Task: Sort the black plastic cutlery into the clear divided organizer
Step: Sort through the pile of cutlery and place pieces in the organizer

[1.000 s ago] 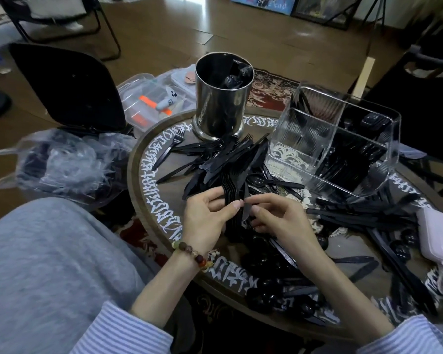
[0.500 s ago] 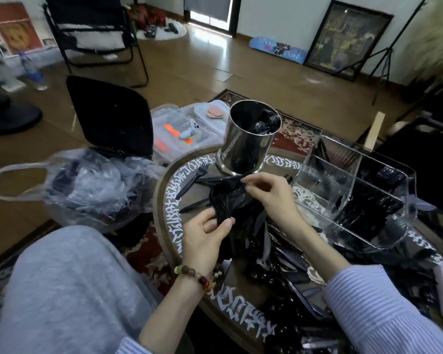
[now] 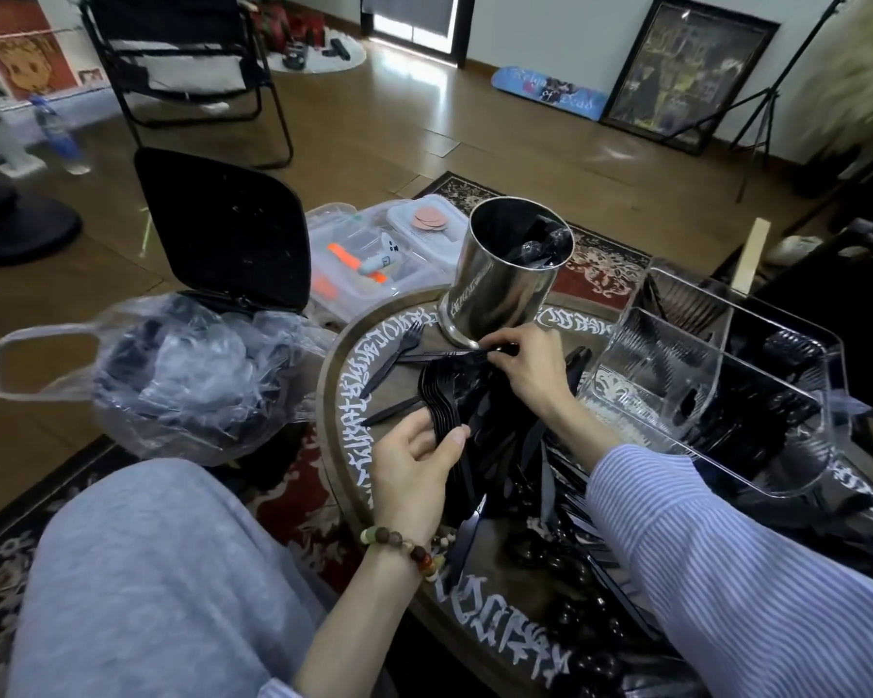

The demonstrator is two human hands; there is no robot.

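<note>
Wooden floor point(image 3: 374, 143), patterned rug point(image 3: 601, 264)

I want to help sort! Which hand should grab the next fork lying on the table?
Probably the right hand: it already pinches a loose fork beside the metal cup. The left hand is busy gripping the stack of forks.

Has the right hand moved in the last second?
Yes. The right hand has reached away from the left hand, up to the base of the steel cup.
</note>
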